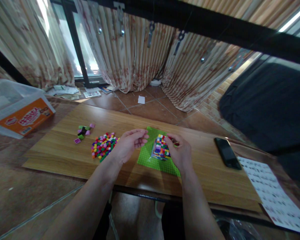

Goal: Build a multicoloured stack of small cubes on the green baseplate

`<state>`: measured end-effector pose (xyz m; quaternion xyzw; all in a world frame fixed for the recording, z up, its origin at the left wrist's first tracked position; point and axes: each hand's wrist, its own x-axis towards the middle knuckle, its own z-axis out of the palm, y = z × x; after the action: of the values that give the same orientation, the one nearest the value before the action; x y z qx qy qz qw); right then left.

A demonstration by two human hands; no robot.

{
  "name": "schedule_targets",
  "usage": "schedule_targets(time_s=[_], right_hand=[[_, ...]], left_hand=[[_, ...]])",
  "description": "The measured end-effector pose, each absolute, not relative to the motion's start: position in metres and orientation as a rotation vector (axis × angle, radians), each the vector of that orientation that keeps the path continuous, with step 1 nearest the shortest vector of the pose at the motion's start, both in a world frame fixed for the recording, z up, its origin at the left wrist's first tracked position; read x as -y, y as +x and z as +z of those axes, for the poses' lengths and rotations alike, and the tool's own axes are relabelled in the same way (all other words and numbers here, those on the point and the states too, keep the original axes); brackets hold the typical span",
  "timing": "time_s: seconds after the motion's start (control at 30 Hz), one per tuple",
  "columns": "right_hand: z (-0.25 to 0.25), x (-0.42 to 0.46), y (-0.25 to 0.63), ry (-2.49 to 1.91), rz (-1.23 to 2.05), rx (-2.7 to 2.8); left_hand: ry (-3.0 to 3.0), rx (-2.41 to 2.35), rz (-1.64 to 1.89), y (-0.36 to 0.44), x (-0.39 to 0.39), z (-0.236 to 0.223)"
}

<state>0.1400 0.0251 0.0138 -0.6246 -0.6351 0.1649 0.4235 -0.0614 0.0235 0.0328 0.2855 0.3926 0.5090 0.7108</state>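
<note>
A block of small multicoloured toy building bricks (161, 149) stands on a green studded baseplate (146, 156). My right hand (180, 150) is at the upper right side of this brick block, thumb and fingers closed against its edge and hiding part of it. Left of the block, over the baseplate's left edge, my left hand (132, 141) hovers with loosely curled, partly spread fingers; nothing shows between them. A pile of loose small bricks (103, 145) in many colours lies on the table left of that hand, partly covered by it.
Larger pink, green and black bricks (83, 130) lie farther left on the wooden table (65, 156). A clear plastic box (20, 110) with an orange label is at the far left. To the right are a black phone (227, 153) and a printed sheet (272, 193).
</note>
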Motion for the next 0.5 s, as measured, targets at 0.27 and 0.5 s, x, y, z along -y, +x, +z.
schedule_targets(time_s=[0.27, 0.5], right_hand=[[0.011, -0.0276, 0.1414, -1.539, 0.567, 1.549], [0.0108, -0.0257, 0.134, -1.486, 0.587, 1.594]], left_hand=[[0.639, -0.874, 1.125, -0.0621, -0.0237, 0.0323], [0.68, -0.924, 1.118, -0.057, -0.0231, 0.0321]])
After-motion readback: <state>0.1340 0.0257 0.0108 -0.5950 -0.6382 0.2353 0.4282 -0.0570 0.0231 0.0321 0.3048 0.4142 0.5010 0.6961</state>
